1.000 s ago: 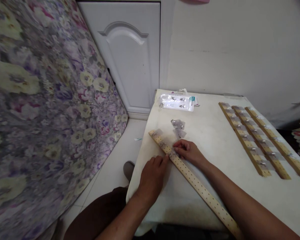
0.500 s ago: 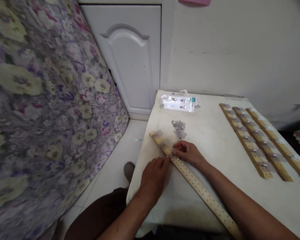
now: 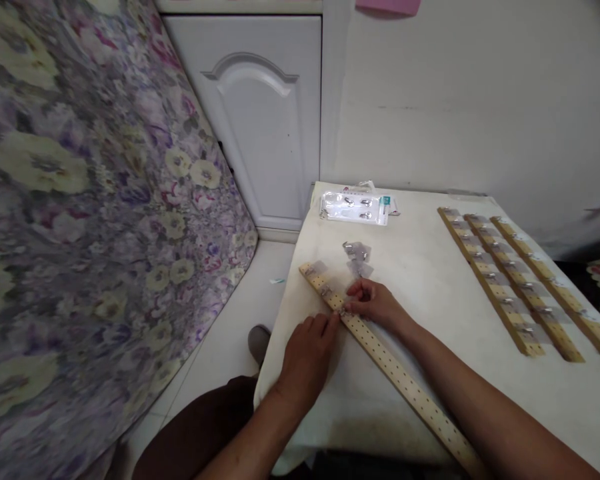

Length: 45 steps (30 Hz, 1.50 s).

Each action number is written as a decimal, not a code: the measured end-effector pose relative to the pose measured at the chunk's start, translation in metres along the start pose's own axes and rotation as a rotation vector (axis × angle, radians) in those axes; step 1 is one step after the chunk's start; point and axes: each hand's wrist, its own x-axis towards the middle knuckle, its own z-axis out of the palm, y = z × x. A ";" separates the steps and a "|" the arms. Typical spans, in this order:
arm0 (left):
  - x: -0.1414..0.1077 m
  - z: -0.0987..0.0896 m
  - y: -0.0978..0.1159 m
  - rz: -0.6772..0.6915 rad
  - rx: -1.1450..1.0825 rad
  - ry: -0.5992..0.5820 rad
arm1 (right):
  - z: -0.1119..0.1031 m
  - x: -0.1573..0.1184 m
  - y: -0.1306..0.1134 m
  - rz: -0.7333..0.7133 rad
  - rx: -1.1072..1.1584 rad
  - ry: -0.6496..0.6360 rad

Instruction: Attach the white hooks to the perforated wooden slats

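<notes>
A long wooden strip [image 3: 400, 377] with rows of small holes lies diagonally on the cloth-covered table. Two metal hooks on clear backings sit at its far end, the nearer being this hook [image 3: 325, 289]. Between my hands is another small metal hook [image 3: 343, 310], on the strip. My right hand [image 3: 377, 304] pinches its clear backing from the right side. From the left, my left hand [image 3: 307, 353] is closed with curled fingers, its fingertips against the strip's edge and the hook; they partly hide it. Beyond my right hand lie several loose clear-backed hooks [image 3: 357, 252].
Three wooden strips, including the left one [image 3: 497, 300], lie at the right, fitted with hooks. A blister pack of hooks [image 3: 355, 208] rests at the table's back. A floral curtain [image 3: 105, 220] hangs at left, beside a white cabinet door [image 3: 260, 133].
Both hands stay at the same spot on the strip, with only a very slight shift of the right fingers. The camera view has tilted slightly.
</notes>
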 end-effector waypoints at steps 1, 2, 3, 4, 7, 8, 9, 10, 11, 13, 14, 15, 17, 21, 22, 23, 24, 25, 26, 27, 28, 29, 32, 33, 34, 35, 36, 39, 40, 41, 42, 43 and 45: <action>0.000 -0.001 0.000 -0.001 -0.002 -0.003 | 0.000 0.001 0.000 -0.003 0.000 0.003; 0.001 -0.001 0.000 -0.003 -0.004 -0.006 | 0.000 0.001 0.001 -0.007 0.002 0.004; 0.001 -0.002 0.000 -0.008 -0.003 -0.009 | 0.001 0.002 0.001 -0.012 0.008 0.002; 0.001 -0.002 0.000 -0.012 -0.002 -0.012 | 0.001 0.002 0.002 -0.015 0.017 -0.001; 0.001 -0.002 -0.001 -0.018 -0.006 -0.015 | 0.001 0.001 0.004 -0.015 0.047 -0.011; 0.001 -0.001 -0.001 -0.017 -0.012 -0.013 | 0.001 0.001 0.004 -0.018 0.051 -0.014; 0.001 -0.001 -0.002 -0.013 -0.019 -0.010 | 0.001 0.000 0.005 -0.023 0.050 -0.014; 0.001 -0.001 -0.002 -0.009 -0.026 -0.008 | 0.001 -0.001 0.005 -0.029 0.044 -0.011; 0.000 -0.001 -0.003 -0.007 -0.033 -0.008 | 0.001 -0.002 0.005 -0.037 0.038 -0.005; 0.000 -0.001 -0.003 -0.005 -0.044 -0.019 | 0.002 -0.003 0.005 -0.056 0.037 0.016; 0.000 -0.001 -0.003 -0.008 -0.046 -0.028 | 0.002 -0.004 0.005 -0.064 0.040 0.021; 0.000 -0.002 -0.003 -0.013 -0.046 -0.037 | 0.002 -0.005 0.004 -0.070 0.045 0.022; 0.000 -0.002 -0.003 -0.020 -0.046 -0.048 | 0.002 -0.007 0.002 -0.079 0.054 0.022; 0.000 -0.003 -0.004 -0.014 -0.055 -0.037 | -0.004 -0.016 -0.001 -0.093 0.013 0.053; 0.000 -0.003 -0.005 -0.014 -0.061 -0.030 | -0.007 -0.020 -0.002 -0.095 -0.013 0.061; 0.000 -0.003 -0.005 -0.017 -0.067 -0.024 | -0.011 -0.025 -0.002 -0.096 -0.048 0.068; -0.001 -0.003 -0.005 -0.023 -0.075 -0.020 | -0.015 -0.033 -0.002 -0.101 -0.094 0.074; -0.001 -0.004 -0.006 -0.030 -0.086 -0.018 | -0.020 -0.041 -0.001 -0.108 -0.150 0.079; -0.002 -0.005 -0.006 -0.038 -0.097 -0.017 | -0.024 -0.051 0.000 -0.121 -0.218 0.081; -0.002 -0.007 -0.006 -0.048 -0.109 -0.018 | -0.028 -0.063 0.002 -0.139 -0.289 0.079; -0.002 -0.008 -0.006 -0.059 -0.120 -0.023 | -0.030 -0.076 0.005 -0.151 -0.351 0.071; -0.002 -0.010 -0.006 -0.068 -0.132 -0.030 | -0.032 -0.089 0.007 -0.154 -0.396 0.068; 0.000 -0.015 -0.006 -0.101 -0.161 -0.064 | -0.033 -0.128 0.018 -0.143 -0.525 0.122; 0.001 -0.017 -0.006 -0.108 -0.168 -0.072 | -0.031 -0.139 0.022 -0.138 -0.565 0.134; 0.001 -0.018 -0.006 -0.111 -0.174 -0.079 | -0.030 -0.148 0.026 -0.135 -0.610 0.147; 0.002 -0.019 -0.006 -0.114 -0.181 -0.084 | -0.028 -0.155 0.030 -0.138 -0.650 0.154; 0.003 -0.020 -0.006 -0.118 -0.190 -0.086 | -0.026 -0.161 0.034 -0.146 -0.683 0.160; 0.004 -0.022 -0.006 -0.127 -0.215 -0.082 | -0.019 -0.167 0.042 -0.194 -0.748 0.201; 0.004 -0.022 -0.006 -0.128 -0.217 -0.081 | -0.018 -0.167 0.043 -0.209 -0.759 0.224; 0.004 -0.022 -0.006 -0.128 -0.213 -0.079 | -0.016 -0.167 0.044 -0.218 -0.766 0.244; 0.003 -0.021 -0.006 -0.127 -0.205 -0.076 | -0.014 -0.166 0.045 -0.222 -0.769 0.260; 0.003 -0.020 -0.005 -0.127 -0.195 -0.073 | -0.013 -0.166 0.044 -0.221 -0.768 0.271; 0.003 -0.018 -0.005 -0.133 -0.180 -0.060 | -0.012 -0.165 0.043 -0.213 -0.762 0.275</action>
